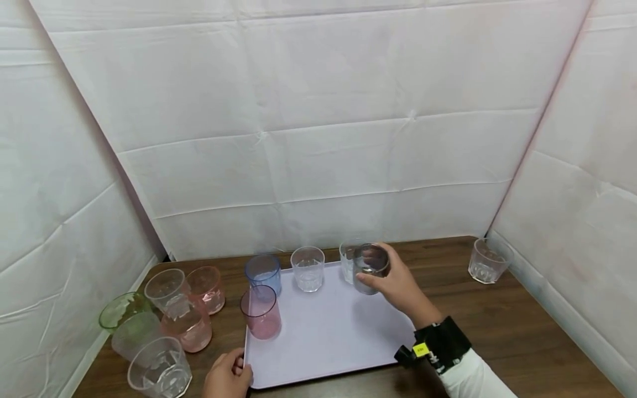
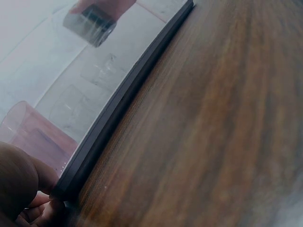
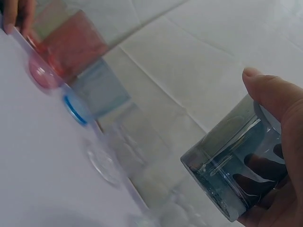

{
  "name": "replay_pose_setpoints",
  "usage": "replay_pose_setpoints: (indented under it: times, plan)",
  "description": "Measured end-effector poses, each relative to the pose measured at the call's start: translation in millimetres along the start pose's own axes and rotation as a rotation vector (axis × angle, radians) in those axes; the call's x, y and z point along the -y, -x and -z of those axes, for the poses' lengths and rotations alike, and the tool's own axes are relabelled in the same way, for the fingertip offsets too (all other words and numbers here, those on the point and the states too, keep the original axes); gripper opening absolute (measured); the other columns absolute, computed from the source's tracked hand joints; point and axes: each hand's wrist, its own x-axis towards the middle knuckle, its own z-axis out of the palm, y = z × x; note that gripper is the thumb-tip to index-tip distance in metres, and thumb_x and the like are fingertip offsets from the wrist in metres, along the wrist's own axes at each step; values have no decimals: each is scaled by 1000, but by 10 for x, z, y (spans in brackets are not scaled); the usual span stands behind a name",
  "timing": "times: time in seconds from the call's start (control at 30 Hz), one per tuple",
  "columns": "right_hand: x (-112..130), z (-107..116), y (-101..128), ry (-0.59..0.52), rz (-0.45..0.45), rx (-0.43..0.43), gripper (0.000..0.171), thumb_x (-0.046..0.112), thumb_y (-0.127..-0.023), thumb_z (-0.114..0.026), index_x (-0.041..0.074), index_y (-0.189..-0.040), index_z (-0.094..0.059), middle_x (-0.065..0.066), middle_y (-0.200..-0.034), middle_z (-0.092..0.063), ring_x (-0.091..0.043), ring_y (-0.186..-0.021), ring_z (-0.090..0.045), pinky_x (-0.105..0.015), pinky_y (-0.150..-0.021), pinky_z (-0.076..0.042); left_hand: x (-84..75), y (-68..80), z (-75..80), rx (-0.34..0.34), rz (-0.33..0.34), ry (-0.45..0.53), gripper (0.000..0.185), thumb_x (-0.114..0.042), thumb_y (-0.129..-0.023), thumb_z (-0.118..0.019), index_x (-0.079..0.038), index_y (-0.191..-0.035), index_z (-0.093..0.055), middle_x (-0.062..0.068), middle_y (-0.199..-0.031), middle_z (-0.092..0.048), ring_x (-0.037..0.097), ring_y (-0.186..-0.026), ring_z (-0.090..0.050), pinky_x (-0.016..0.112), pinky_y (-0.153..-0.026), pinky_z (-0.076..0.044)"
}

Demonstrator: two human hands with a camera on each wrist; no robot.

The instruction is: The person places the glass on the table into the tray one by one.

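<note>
Grey tumbler (image 1: pixel 370 267) held in right hand (image 1: pixel 398 284) grip; left hand (image 1: pixel 226 378) grips tray (image 1: pixel 328 337) corner

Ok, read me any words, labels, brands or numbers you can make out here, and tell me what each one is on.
Nothing here can be read.
Yellow tag on the black wrist strap of the right hand: it carries dark marks, too small to read.
Glasses, such as the grey glass that the right hand holds: no print shows.
Tray, held at its corner by the left hand: no label shows.
</note>
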Motion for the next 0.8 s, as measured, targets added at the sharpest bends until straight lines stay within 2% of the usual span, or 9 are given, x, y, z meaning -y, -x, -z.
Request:
replay_pose_setpoints:
  times: [0.27, 0.53, 0.8]
  plan:
    - [57, -490, -63, -118, -5, 92, 83, 24, -81, -86, 8, -148, -39, -17, -134, -57, -32, -120, -58, -41, -98, -49, -8, 7, -22, -12, -14, 34, 29, -4, -77, -72, 4, -104, -72, -3, -79, -57, 3, -67, -48, 25, -62, -44]
    - [-3, -984, -33, -70, 43, 149, 83, 26, -76, -90, 7, -143, -44, -13, -127, -61, -28, -116, -59, -43, -98, -45, 17, 13, -1, -11, 4, 39, 30, -4, -77, -73, 5, -105, -72, -3, -80, -58, 4, -68, -49, 25, -62, -45]
    - [-85, -1195, -6, -26, 65, 201, 92, 30, -74, -91, 3, -145, -40, -15, -132, -62, -31, -123, -58, -49, -104, -42, 27, 21, -11, -34, -18, 63, 29, -2, -76, -72, 6, -104, -72, -2, -79, -57, 2, -67, -49, 24, -62, -45]
